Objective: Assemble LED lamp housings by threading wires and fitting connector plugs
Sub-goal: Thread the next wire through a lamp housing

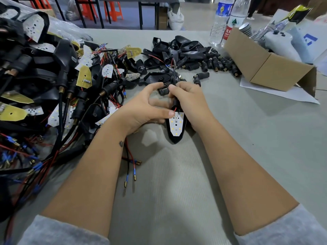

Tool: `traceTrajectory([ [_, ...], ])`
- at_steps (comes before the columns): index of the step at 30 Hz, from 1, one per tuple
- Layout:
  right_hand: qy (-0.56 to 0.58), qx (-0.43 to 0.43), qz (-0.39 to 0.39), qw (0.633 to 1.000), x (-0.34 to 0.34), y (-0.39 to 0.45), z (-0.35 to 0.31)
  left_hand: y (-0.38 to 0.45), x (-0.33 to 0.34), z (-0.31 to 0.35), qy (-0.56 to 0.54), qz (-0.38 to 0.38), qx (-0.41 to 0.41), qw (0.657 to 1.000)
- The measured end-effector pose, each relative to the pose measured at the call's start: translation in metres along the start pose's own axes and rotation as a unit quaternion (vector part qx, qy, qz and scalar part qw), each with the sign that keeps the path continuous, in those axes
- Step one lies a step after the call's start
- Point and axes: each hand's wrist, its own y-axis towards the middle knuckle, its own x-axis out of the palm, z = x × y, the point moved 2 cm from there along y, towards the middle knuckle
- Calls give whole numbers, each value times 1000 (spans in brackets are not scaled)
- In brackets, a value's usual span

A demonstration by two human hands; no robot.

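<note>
Holding one black lamp housing [175, 137] at frame centre, pointed tip toward the viewer, stem end away. White LED board [176, 125] sits face-up in its open side; a short red wire [175, 109] shows at the board's far edge.

Long axis runs near-to-far, nearly vertical in the frame. Right hand [187, 103] wraps the stem end from the right, fingers curled round it, index tip at the far end where a dark lead [174, 71] rises up-frame. Left hand [146, 106] comes in from the left: thumb pressed at the board's far left corner, index finger reaching to the stem's far end, remaining fingers curled under the housing. Both hands touch the piece; neither is free.

Judgement: the step in hand is working the lead through the stem. The opening lies at the far end of the axis, right between the two index tips, so the feed or pull should run along that axis, away from the viewer. The plug fitting itself is hidden by fingers.

Outward: connector plugs [217, 62] scattered above centre-right, empty housings [180, 48] heaped above centre. Loose leads with blue-sleeved terminals [134, 171] lie below the left wrist. Large tangle of wired units [53, 82] fills the left. Cardboard box [265, 68] and two water bottles [228, 20] at upper right. Grey mat [177, 191] underneath.
</note>
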Motion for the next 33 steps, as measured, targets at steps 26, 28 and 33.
traceTrajectory([
  [26, -79, 60, -336, 937, 7, -15, -13, 12, -13, 6, -534, 216, 59, 815],
  [28, -93, 63, -366, 924, 5, -17, -13, 11, -14, 4, -545, 219, 55, 808],
  [33, -90, 85, -389, 913, -1, -17, -12, 12, -13, 4, -554, 236, 49, 797],
])
